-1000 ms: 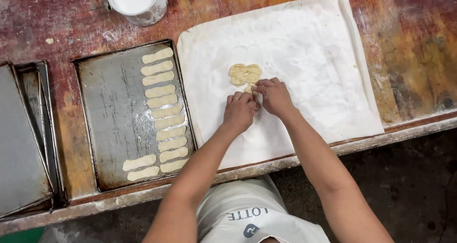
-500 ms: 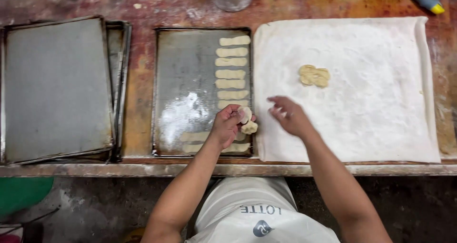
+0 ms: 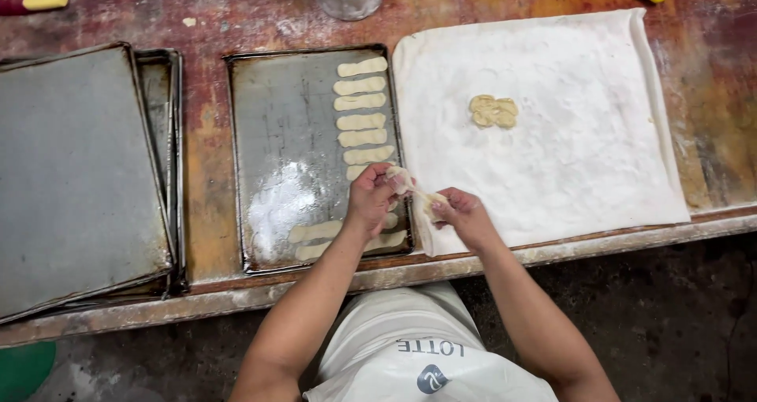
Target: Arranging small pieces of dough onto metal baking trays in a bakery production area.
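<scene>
At the lower middle of the frame we stretch a strip of dough [image 3: 415, 193] between both hands: our left hand [image 3: 371, 199] pinches one end over the baking tray [image 3: 276, 118], our right hand [image 3: 465, 217] pinches the other at the edge of the floured cloth [image 3: 568, 158]. Shaped dough strips [image 3: 361, 102] line the tray's right side. A dough lump [image 3: 494, 111] lies on the cloth, perhaps several pieces pressed together. Stacked trays [image 3: 79, 165] rest at the left of the surface [image 3: 209, 158].
</scene>
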